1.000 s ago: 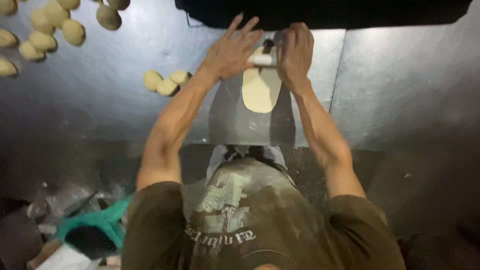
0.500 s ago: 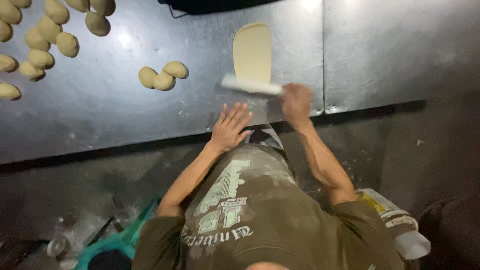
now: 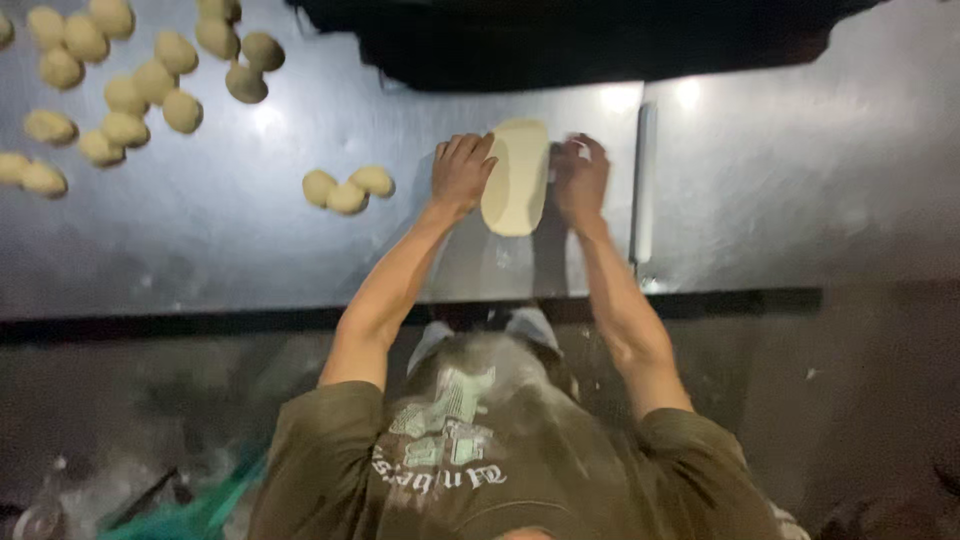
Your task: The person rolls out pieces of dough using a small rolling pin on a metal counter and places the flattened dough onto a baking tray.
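Both hands hold a flat dough on the metal table. The left hand grips one side, the right hand the other. A rolling pin lies beside.

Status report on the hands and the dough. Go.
Left hand and right hand both on the flattened dough oval, one per side. Rolling pin lies apart, right of the hands. Three dough balls sit clear to the left.
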